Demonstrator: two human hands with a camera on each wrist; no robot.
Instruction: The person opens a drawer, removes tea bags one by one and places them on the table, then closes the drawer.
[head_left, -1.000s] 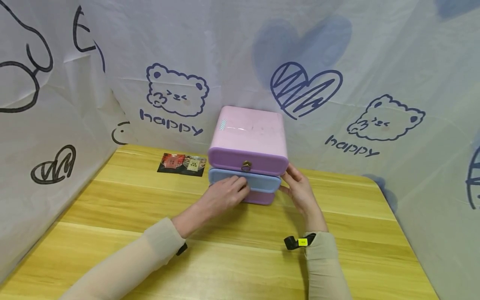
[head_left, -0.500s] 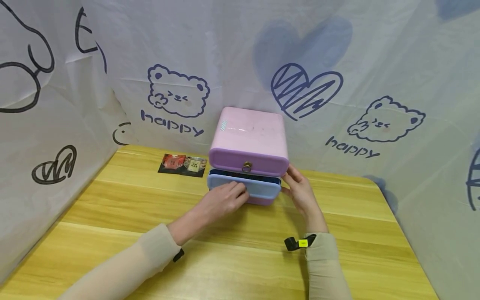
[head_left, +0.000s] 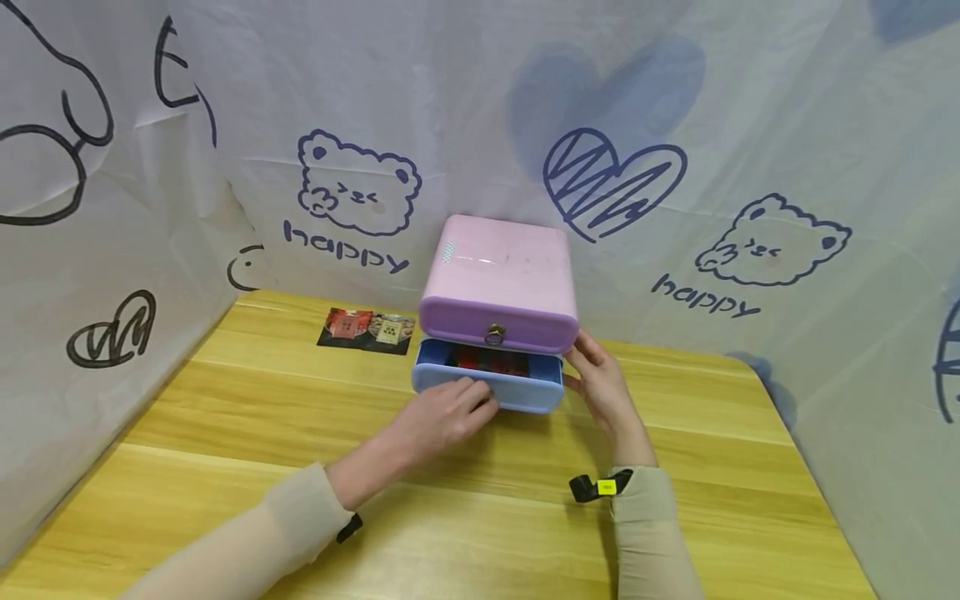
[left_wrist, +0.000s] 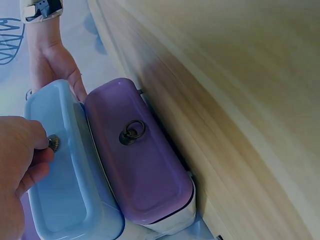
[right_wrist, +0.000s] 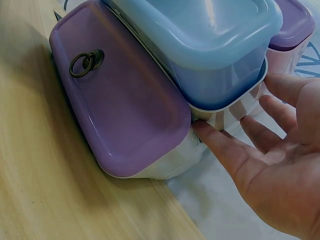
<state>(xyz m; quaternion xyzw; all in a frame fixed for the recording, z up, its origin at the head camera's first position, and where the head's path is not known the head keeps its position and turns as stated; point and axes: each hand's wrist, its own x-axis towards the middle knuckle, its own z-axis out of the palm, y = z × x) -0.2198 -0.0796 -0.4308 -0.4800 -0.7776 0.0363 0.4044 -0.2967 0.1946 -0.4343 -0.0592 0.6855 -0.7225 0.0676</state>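
Note:
A small pink drawer cabinet (head_left: 498, 254) stands against the back cloth, with a purple top drawer (head_left: 457, 318) pushed in. Its blue middle drawer (head_left: 525, 396) juts out, and something red and dark (head_left: 491, 361) shows inside. My left hand (head_left: 444, 418) pinches the brass pull (left_wrist: 53, 143) on the blue front between thumb and fingers. On the cabinet's right side, my right hand (head_left: 600, 385) rests its extended fingertips (right_wrist: 205, 129) against the wall beside the blue drawer. Below, a purple bottom drawer (left_wrist: 145, 175) with a ring pull (left_wrist: 132, 132) sits pushed in.
Two small printed packets or cards, one red (head_left: 347, 326) and one yellowish (head_left: 388, 331), lie left of the cabinet on the wooden table (head_left: 480, 517). A white cloth (head_left: 480, 100) with drawings hangs close behind.
The blue drawer has slid out toward me as my left hand pulled back, and its inside with red contents has come into view. My right hand has stayed at the cabinet's side.

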